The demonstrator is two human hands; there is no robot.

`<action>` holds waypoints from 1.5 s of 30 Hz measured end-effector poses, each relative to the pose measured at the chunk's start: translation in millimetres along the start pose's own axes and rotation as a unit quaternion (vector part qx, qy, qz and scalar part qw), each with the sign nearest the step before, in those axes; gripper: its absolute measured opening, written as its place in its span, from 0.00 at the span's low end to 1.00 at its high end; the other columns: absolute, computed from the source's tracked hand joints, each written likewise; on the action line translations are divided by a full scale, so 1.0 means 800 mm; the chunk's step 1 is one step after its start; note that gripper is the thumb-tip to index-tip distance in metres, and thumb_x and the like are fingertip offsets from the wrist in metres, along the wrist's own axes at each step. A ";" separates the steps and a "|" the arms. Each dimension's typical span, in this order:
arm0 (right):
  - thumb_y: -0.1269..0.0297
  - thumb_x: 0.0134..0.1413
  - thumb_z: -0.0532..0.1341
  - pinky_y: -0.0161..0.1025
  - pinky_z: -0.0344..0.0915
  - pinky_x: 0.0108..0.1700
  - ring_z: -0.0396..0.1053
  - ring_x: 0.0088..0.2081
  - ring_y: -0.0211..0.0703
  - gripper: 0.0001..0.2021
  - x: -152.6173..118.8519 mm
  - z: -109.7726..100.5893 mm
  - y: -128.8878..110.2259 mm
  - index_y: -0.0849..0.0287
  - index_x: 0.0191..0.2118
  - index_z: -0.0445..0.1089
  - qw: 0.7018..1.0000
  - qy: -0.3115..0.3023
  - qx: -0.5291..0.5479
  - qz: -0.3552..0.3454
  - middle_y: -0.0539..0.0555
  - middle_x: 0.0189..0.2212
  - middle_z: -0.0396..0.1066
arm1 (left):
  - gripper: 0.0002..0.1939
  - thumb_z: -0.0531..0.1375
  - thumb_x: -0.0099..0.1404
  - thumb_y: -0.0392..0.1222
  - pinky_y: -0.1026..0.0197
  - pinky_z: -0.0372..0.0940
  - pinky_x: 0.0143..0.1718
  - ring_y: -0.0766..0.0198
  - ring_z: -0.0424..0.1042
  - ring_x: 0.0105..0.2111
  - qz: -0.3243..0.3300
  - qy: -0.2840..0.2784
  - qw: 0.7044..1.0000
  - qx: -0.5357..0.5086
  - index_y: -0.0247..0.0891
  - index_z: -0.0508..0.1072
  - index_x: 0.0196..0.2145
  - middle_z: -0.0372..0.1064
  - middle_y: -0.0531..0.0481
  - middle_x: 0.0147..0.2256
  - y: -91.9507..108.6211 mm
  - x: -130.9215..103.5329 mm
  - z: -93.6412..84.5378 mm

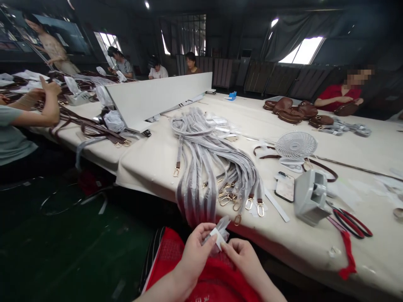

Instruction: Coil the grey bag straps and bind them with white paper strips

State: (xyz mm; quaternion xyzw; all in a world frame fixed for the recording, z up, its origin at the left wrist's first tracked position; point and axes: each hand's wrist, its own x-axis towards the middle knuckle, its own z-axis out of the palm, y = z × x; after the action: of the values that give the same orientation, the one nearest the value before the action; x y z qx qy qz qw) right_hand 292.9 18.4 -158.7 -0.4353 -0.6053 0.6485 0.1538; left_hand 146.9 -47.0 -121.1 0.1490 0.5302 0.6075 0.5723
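Over the red cloth (171, 251) on the lap, left hand (198, 244) and right hand (244, 255) pinch a small white paper slip (217, 237) against crumpled clear plastic film (224, 223), seemingly unfinished, while many long plastic-sleeved brown straps (201, 155) already lie heaped on the cream-covered table (145, 167).

A workshop, from the long worktable (245, 112), piled straps (201, 161), brown bags (291, 114), several workers (158, 71).
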 end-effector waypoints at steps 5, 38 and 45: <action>0.35 0.47 0.62 0.34 0.50 0.22 0.54 0.16 0.33 0.28 0.000 0.005 0.004 0.59 0.19 0.62 0.999 -0.041 0.012 0.005 0.48 0.13 0.63 | 0.26 0.72 0.43 0.40 0.65 0.65 0.28 0.66 0.69 0.27 -0.022 -0.001 0.998 0.066 0.35 0.67 0.38 0.73 0.50 0.31 -0.006 0.003 -0.001; 0.52 0.65 0.53 0.42 0.70 0.42 0.72 0.39 0.48 0.17 -0.021 -0.012 -0.044 0.57 0.50 0.67 0.986 -0.022 0.018 -0.162 0.57 0.38 0.74 | 0.21 0.52 0.65 0.27 0.60 0.74 0.42 0.59 0.75 0.49 0.616 -0.008 0.596 0.514 0.30 0.58 0.56 0.65 0.25 0.57 0.007 0.008 -0.036; 0.49 0.63 0.55 0.39 0.65 0.38 0.69 0.33 0.44 0.21 0.004 -0.018 -0.072 0.61 0.32 0.74 0.986 -0.104 -0.018 -0.130 0.54 0.30 0.75 | 0.28 0.50 0.66 0.26 0.58 0.72 0.49 0.57 0.68 0.58 0.586 -0.046 0.594 0.549 0.30 0.50 0.62 0.65 0.26 0.57 -0.001 0.002 -0.037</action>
State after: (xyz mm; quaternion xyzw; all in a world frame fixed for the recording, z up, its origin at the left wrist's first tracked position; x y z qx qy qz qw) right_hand 283.1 42.7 -105.0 -0.2859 -0.6807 0.6539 0.1654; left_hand 123.8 -60.0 -134.1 0.7417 0.5347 0.3982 -0.0732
